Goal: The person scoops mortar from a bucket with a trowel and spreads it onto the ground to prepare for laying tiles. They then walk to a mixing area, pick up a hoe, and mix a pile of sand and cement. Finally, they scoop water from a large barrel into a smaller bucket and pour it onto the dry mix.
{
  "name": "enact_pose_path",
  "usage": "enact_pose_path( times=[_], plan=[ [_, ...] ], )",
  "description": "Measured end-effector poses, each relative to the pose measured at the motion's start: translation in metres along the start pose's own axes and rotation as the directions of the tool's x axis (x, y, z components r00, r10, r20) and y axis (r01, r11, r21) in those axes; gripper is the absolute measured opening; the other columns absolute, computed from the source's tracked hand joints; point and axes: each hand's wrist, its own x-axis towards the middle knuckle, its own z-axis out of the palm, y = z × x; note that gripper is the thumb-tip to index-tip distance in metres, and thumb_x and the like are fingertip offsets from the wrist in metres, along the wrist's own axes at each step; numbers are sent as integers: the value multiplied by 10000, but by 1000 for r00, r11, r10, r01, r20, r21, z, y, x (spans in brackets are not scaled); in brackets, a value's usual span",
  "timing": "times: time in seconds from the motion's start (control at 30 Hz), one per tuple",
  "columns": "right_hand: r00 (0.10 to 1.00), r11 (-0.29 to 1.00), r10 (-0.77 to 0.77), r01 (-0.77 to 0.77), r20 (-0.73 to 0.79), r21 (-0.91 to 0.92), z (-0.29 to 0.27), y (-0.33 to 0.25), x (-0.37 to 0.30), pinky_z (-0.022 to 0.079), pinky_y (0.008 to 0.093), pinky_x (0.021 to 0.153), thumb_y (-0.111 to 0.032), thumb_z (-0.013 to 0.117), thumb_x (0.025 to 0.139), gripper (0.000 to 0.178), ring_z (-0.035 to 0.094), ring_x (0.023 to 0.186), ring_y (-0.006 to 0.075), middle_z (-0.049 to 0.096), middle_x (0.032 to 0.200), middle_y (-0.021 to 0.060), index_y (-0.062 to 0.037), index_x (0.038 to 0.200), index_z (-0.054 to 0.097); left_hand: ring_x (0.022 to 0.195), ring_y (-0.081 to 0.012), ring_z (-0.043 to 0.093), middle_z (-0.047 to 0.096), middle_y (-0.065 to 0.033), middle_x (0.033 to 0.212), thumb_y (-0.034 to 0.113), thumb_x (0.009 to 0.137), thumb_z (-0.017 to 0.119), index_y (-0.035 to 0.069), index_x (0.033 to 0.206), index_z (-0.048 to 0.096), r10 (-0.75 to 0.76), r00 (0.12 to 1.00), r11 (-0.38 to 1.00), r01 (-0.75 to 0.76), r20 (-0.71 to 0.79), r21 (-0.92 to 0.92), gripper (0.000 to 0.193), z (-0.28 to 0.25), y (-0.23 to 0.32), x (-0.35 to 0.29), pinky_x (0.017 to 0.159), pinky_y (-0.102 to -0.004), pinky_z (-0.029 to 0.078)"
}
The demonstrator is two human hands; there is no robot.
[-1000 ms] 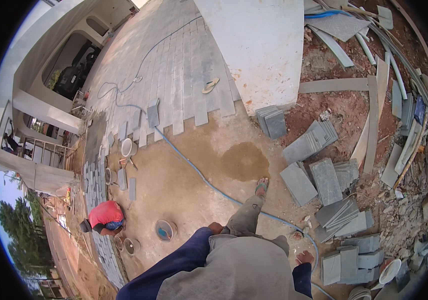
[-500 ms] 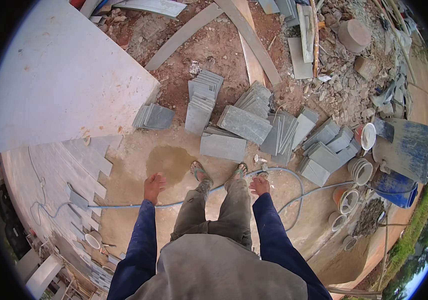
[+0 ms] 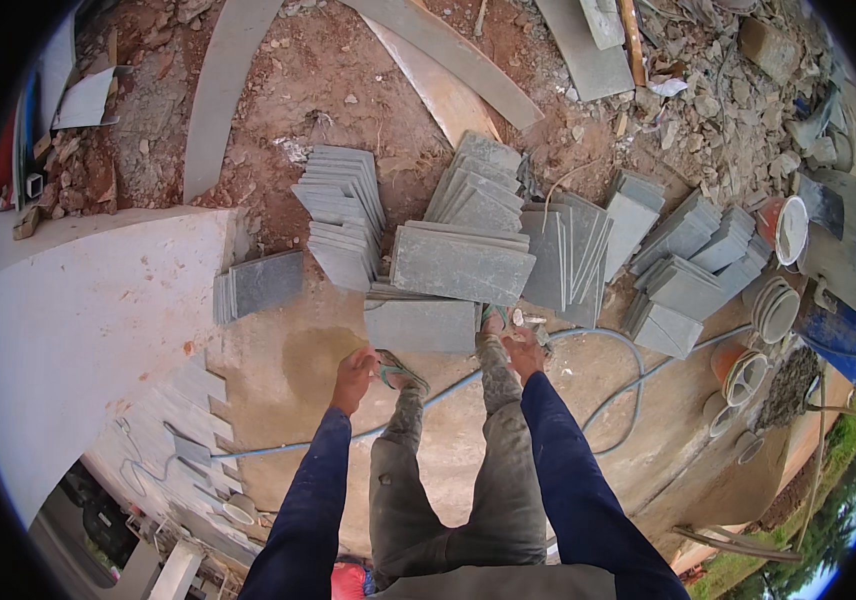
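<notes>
My left hand (image 3: 353, 379) is out in front of my left leg, beside the damp patch on the ground. Its fingers are loosely bent and nothing shows in them. By my right shin, my right hand (image 3: 525, 354) hangs with fingers apart, empty as far as I can see. Just ahead of both hands lies a low stack of grey stone tiles (image 3: 420, 326). Behind it a thick tile stack (image 3: 460, 266) leans at a slant. Further stacks of grey tiles (image 3: 340, 215) stand to the left, and more tiles (image 3: 578, 250) fan out to the right.
A blue hose (image 3: 448, 395) runs across the ground behind my front foot and loops at the right. Buckets (image 3: 743, 377) and a blue barrel (image 3: 845, 335) stand at the right. A white slab (image 3: 98, 330) fills the left. Rubble (image 3: 688, 130) and boards (image 3: 448, 55) lie beyond the tiles.
My view has moved forward and turned somewhat, bringing the tile stacks nearer. My right foot has stepped up beside the front stack. Both hands have come closer to the tiles.
</notes>
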Motion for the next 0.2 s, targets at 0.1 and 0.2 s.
enact_pose_path(
  times=[0.1,0.2],
  plan=[
    [998,982,-54,58,-29,182,-7,-38,74,501,345,760,-376,699,794,788,580,975,259,598,1104,125,-115,1412,286,1099,-203,558,585,-116,1200,238,919,584,-49,1289,461,173,984,971,-163,-41,175,484,60,63,107,934,-273,425],
    [993,907,-115,105,0,407,12,-82,83,381,380,1012,-444,727,773,919,460,1236,337,410,1394,199,-82,1439,208,1358,-226,317,342,-169,1458,286,899,619,-14,1423,282,222,967,964,-200,-122,174,691,63,57,169,1085,-308,271]
  ],
)
